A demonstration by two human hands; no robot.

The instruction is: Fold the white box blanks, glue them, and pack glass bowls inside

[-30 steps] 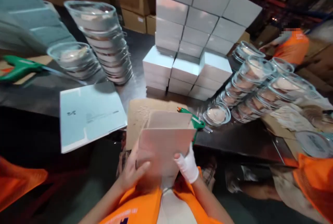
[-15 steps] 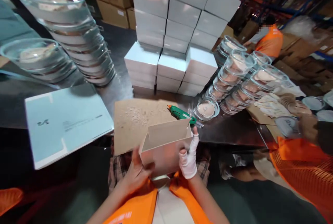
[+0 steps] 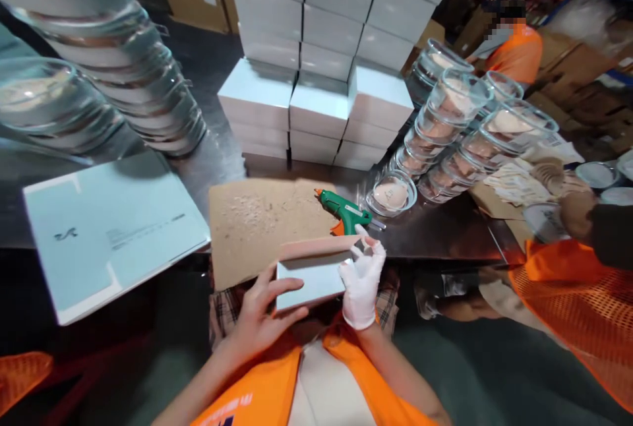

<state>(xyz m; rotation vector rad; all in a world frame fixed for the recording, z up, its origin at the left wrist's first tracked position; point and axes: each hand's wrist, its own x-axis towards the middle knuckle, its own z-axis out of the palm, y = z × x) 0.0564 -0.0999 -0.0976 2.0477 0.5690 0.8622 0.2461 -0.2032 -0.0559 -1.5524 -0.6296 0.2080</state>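
The small white box (image 3: pixel 312 277) sits between both hands at the near edge of the counter (image 3: pixel 445 235), close to the person's chest. The bare left hand (image 3: pixel 257 314) grips its near left side, fingers spread along the face; the white-gloved right hand (image 3: pixel 363 281) pinches its right end, holding down the pinkish flap on top. It looks like the closing-up step, so the next move likely calls for pressing that flap flat. Just beyond lie a brown cardboard sheet (image 3: pixel 252 221) and a green glue gun (image 3: pixel 343 210); farther off, stacked white boxes (image 3: pixel 316 83) and glass bowls (image 3: pixel 459 129).
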